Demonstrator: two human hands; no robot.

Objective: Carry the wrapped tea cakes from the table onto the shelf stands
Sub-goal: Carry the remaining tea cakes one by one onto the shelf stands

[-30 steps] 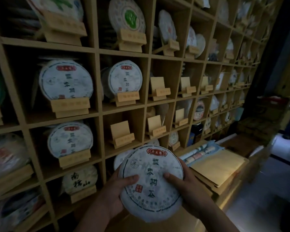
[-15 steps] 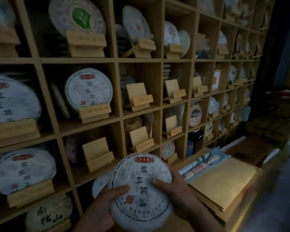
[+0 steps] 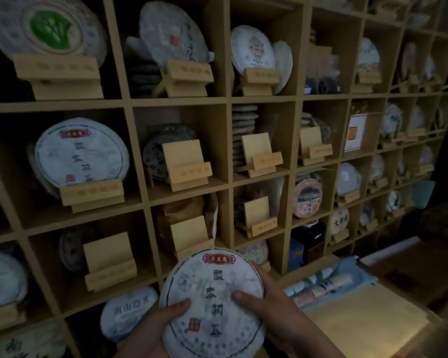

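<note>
A round white-wrapped tea cake [image 3: 212, 303] with a red label and dark characters is held face-up low in the middle of the view. My left hand [image 3: 155, 329] grips its lower left edge, thumb on top. My right hand [image 3: 272, 311] grips its right edge, thumb on the face. Just above and left of it stand bare wooden stands [image 3: 109, 262] [image 3: 189, 239] in the lower cubbies. More bare stands [image 3: 186, 164] [image 3: 261, 153] sit one row higher. A matching cake [image 3: 80, 156] rests on its stand at the left.
The wooden cubby shelf [image 3: 228, 184] fills the view, many cells holding wrapped cakes on stands. At lower right a table carries a yellow paper stack [image 3: 367, 316] and blue wrapped bundles [image 3: 326, 282]. Dark boxes [image 3: 303, 244] sit in a low cubby.
The view has swung right along the shelf and drawn closer. The cake stays held in both hands, low in the view, now beneath the bare stands.
</note>
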